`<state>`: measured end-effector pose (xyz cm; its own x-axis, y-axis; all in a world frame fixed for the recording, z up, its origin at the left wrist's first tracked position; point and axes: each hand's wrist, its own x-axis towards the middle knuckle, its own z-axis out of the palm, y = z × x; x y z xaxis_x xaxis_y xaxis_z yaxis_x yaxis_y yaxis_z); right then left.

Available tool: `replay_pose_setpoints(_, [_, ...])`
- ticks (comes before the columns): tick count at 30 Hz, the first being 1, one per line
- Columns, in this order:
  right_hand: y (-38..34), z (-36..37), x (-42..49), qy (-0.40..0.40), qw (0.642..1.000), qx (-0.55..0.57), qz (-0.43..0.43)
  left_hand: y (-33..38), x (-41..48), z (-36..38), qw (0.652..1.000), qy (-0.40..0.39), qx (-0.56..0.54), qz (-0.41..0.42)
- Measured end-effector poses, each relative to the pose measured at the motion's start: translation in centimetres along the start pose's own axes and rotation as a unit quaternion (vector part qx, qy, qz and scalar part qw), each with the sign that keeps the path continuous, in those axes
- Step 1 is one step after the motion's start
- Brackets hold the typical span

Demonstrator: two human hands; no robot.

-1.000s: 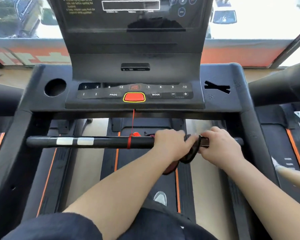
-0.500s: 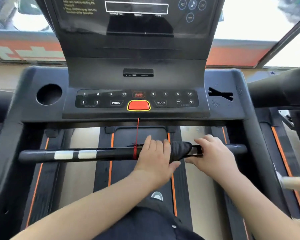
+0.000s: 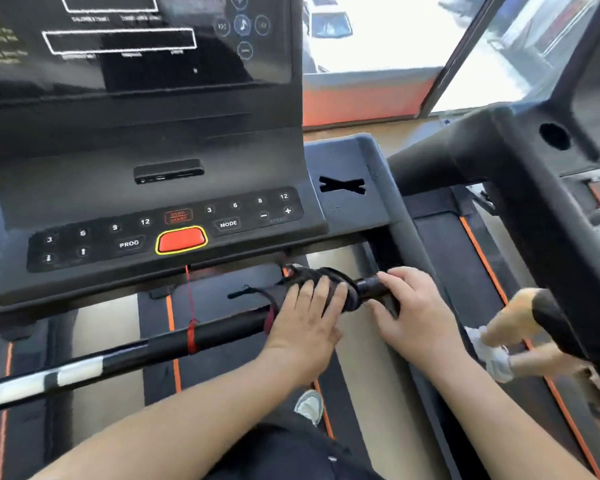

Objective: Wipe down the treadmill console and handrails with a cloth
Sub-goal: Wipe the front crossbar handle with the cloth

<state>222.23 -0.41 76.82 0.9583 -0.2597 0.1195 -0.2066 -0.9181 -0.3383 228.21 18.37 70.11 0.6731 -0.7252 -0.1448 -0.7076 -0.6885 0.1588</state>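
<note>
A dark cloth (image 3: 328, 273) is draped over the treadmill's front handrail (image 3: 222, 332), right of centre and just below the console (image 3: 146, 199). The left hand (image 3: 309, 313) lies flat on the cloth, fingers straight, pressing it to the bar. The right hand (image 3: 416, 313) curls round the handrail just right of the cloth. A red safety cord (image 3: 189, 296) hangs from the console to the bar, left of both hands.

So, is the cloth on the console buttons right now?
No, the left hand presses the dark cloth on the crossbar below the console.
</note>
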Motion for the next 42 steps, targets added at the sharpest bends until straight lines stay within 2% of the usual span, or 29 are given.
replay_pose_setpoints(2, [2.2, -1.2, 0.1, 0.02, 1.0, -0.012, 0.007, 2.0, 4.3, -1.3, 1.0, -0.012, 0.0, -0.009])
replay_pose_setpoints(5, [5.5, -2.5, -0.1, 0.005, 0.999, -0.018, 0.044, 3.6, 8.1, -2.4, 0.999, -0.032, -0.001, -0.026])
replay_pose_setpoints(7, [7.3, -2.7, -0.1, -0.015, 0.996, 0.008, 0.086, 4.6, 7.3, -1.3, 0.997, 0.007, 0.001, -0.072])
replay_pose_setpoints(12, [8.5, -2.7, -0.4, -0.078, 0.98, 0.063, 0.172, 5.0, 2.3, 2.7, 0.997, 0.058, 0.043, -0.017])
replay_pose_setpoints(17, [8.4, -2.2, 0.7, -0.109, 0.979, -0.049, 0.162, 5.7, 8.9, -2.2, 0.998, -0.03, -0.037, -0.041])
replay_pose_setpoints(19, [8.4, -2.0, 1.0, -0.107, 0.979, -0.054, 0.167, 5.7, 11.0, -3.8, 0.987, -0.084, -0.117, -0.069])
replay_pose_setpoints(20, [8.3, -2.1, 1.3, -0.111, 0.977, -0.045, 0.176, 5.9, 11.2, -3.9, 0.984, -0.087, -0.134, -0.085])
replay_pose_setpoints(21, [8.4, -2.1, 1.5, -0.115, 0.976, -0.031, 0.185, 6.4, 10.9, -3.5, 0.985, -0.074, -0.119, -0.097])
replay_pose_setpoints(22, [8.5, -2.3, 1.8, -0.12, 0.974, -0.019, 0.193, 7.1, 10.0, -2.5, 0.99, -0.028, -0.084, -0.107])
replay_pose_setpoints(24, [8.6, -2.7, 2.5, -0.135, 0.969, -0.008, 0.204, 8.5, 7.7, -0.8, 0.994, -0.015, -0.026, -0.106])
replay_pose_setpoints(27, [8.6, -3.1, 3.0, -0.157, 0.966, -0.015, 0.205, 8.7, 6.8, 0.8, 0.997, 0.035, -0.021, -0.069])
replay_pose_setpoints(31, [8.6, -3.4, 3.3, -0.172, 0.964, -0.029, 0.203, 7.5, 11.8, -2.3, 0.998, -0.027, -0.053, -0.025])
replay_pose_setpoints(32, [8.5, -3.4, 3.2, -0.173, 0.964, -0.032, 0.201, 7.1, 13.1, -3.0, 0.995, -0.065, -0.071, -0.023])
replay_pose_setpoints(34, [8.5, -3.4, 3.1, -0.169, 0.965, -0.033, 0.197, 6.2, 14.8, -3.5, 0.979, -0.122, -0.14, -0.084])
replay_pose_setpoints(35, [8.5, -3.3, 3.0, -0.166, 0.966, -0.032, 0.195, 6.4, 14.7, -3.5, 0.977, -0.113, -0.139, -0.114])
replay_pose_setpoints(37, [8.6, -3.3, 2.9, -0.165, 0.967, -0.033, 0.191, 8.9, 12.2, -2.0, 0.989, -0.03, -0.063, -0.13])
replay_pose_setpoints(38, [8.6, -3.2, 2.9, -0.166, 0.967, -0.034, 0.189, 10.3, 10.3, -1.4, 0.989, -0.022, -0.06, -0.136])
replay_pose_setpoints(41, [8.8, -3.1, 2.9, -0.157, 0.97, -0.033, 0.184, 11.2, 6.8, 1.4, 0.993, 0.058, -0.036, -0.093])
replay_pose_setpoints(42, [8.8, -3.1, 2.9, -0.154, 0.97, -0.033, 0.182, 10.5, 7.2, 1.7, 0.995, 0.064, -0.02, -0.079])
